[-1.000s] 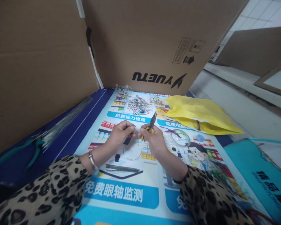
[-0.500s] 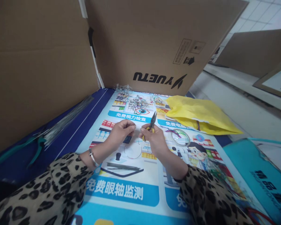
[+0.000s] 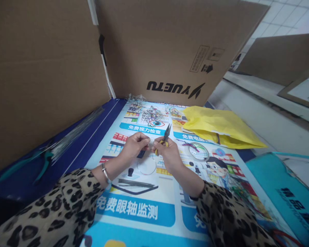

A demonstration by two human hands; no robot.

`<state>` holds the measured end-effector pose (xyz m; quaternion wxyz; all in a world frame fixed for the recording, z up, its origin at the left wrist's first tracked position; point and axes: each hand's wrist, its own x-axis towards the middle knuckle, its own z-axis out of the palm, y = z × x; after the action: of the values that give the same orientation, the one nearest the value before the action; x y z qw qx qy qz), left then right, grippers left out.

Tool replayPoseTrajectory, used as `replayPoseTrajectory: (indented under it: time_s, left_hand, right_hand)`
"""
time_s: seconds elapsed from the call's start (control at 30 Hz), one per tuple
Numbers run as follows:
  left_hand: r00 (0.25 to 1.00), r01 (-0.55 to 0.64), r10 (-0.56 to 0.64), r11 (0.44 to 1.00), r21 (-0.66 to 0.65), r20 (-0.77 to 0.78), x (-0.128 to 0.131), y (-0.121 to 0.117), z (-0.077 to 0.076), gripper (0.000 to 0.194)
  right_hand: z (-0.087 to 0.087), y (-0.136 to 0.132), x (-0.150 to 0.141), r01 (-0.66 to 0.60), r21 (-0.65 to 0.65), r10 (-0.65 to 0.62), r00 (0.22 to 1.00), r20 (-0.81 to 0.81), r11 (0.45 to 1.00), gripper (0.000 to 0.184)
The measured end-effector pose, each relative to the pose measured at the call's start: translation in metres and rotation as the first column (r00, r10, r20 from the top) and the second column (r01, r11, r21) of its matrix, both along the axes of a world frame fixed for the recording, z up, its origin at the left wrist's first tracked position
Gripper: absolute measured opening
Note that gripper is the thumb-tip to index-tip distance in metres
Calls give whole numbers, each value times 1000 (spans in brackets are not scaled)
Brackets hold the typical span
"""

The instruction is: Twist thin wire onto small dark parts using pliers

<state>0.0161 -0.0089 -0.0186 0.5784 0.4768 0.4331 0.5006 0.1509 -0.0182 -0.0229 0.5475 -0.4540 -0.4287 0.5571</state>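
Yellow-handled pliers are gripped in my right hand; my left hand is pinched closed, contents too small to tell.

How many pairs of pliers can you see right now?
2: a yellow-handled pair in the right hand, and a teal-handled pair on the blue surface at left, by the wires. Others could be hidden.

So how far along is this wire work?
Possibly done: the tangled wire pieces at the far end of the printed sheet, though finished or scrap I can't tell. In hand: the right hand holds yellow-handled pliers; the left hand pinches beside it, the piece too fine to make out. Apparently left: long straight wires by the teal-handled tool.
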Motion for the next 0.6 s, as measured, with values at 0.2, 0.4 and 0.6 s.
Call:
replayPoseTrajectory:
  time_s: [0.2, 0.4, 0.6]
  left_hand:
    - [998, 60, -60, 998, 33, 1, -2, -1, -1, 19]
    - [995, 99, -99, 994, 36, -5, -4, 0, -3, 20]
    - [994, 104, -104, 994, 22, -17, -3, -1, -2, 20]
  right_hand:
    - [-2, 1, 4, -8, 3, 8, 1000, 13, 1000, 22]
    - [-1, 1, 4, 2, 12, -2, 999, 35, 1000, 20]
    - [-1, 1, 2, 13, -6, -13, 999, 35, 1000, 20]
